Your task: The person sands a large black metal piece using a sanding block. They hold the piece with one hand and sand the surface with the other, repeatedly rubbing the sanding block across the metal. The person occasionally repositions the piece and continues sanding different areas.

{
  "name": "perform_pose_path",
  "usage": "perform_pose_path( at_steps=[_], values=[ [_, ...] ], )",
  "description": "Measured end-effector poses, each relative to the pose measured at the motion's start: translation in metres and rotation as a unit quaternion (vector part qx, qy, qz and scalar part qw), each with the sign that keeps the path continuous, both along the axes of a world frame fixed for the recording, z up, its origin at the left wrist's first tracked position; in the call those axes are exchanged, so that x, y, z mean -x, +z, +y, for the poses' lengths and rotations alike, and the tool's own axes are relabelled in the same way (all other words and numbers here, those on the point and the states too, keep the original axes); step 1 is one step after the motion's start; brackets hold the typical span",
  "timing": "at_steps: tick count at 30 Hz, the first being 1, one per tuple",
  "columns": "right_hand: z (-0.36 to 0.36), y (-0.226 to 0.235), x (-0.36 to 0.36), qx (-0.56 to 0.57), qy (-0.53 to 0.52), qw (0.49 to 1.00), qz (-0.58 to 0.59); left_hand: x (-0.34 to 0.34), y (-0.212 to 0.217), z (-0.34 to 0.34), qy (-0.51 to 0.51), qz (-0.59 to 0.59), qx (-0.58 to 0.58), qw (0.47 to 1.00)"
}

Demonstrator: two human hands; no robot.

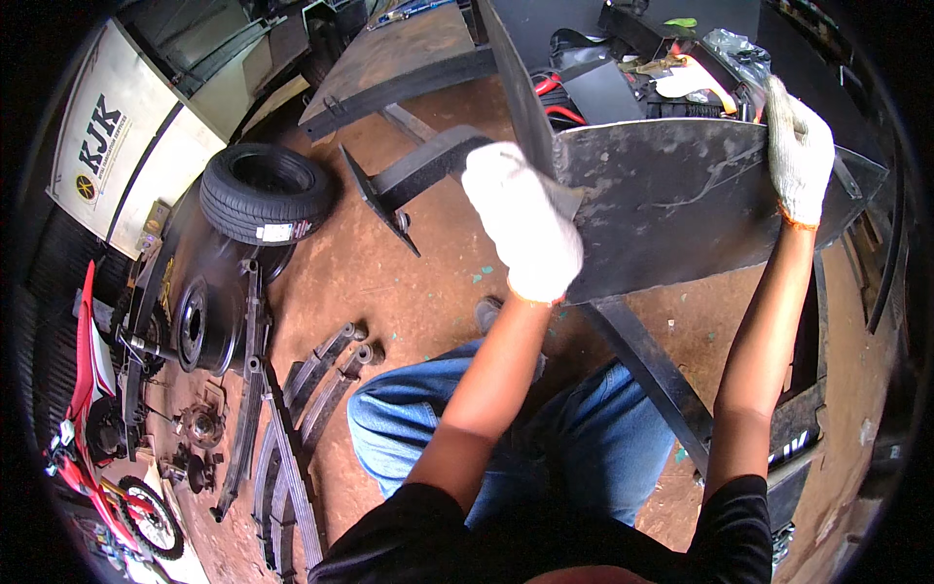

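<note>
A black metal box with scuffed sides stands in front of me at the right. My left hand, in a white knit glove, is closed beside the box's left corner. A greyish-brown flap shows at the glove's edge against the metal; its kind is unclear. The bright glove hides what the fingers hold. My right hand, gloved alike, is hooked over the box's top rim near its right end, fingers partly hidden behind the metal. Inside the box lie dark parts, red-handled items and clear plastic wrap.
A black metal leg slopes beneath the box by my knees. Left of me are a tyre, a wheel rim, leaf springs and a red motorbike. A steel-topped bench stands beyond, near a bracket.
</note>
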State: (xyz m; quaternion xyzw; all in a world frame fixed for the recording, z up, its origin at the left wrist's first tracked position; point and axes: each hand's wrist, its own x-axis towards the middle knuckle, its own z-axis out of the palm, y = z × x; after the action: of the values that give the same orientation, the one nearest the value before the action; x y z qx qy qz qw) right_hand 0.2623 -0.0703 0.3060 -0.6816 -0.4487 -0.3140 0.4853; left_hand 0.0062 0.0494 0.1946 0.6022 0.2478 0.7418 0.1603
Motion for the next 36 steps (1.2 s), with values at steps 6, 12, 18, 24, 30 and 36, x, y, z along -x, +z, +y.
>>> perform_pose_path(
  at_steps=[6,12,18,24,30,36],
  values=[
    [0.004,-0.001,0.003,-0.024,0.019,0.999,-0.019,-0.01,-0.104,-0.015,-0.13,-0.157,0.161,0.966],
    [0.002,0.0,0.001,0.002,-0.002,1.0,-0.007,0.002,-0.012,-0.011,-0.037,-0.027,0.035,0.998],
    [0.002,0.0,-0.001,0.005,-0.003,1.0,-0.004,-0.008,-0.093,-0.013,-0.17,-0.199,0.177,0.949],
    [0.004,-0.005,-0.01,-0.012,0.004,1.0,-0.028,-0.001,-0.035,-0.012,-0.151,-0.153,0.123,0.969],
    [0.002,-0.003,-0.006,-0.011,0.007,1.0,-0.009,-0.002,-0.064,-0.015,-0.144,-0.118,0.113,0.976],
    [0.004,-0.006,-0.008,-0.027,-0.002,0.999,-0.036,-0.011,-0.095,-0.022,-0.159,-0.158,0.177,0.958]
  ],
)
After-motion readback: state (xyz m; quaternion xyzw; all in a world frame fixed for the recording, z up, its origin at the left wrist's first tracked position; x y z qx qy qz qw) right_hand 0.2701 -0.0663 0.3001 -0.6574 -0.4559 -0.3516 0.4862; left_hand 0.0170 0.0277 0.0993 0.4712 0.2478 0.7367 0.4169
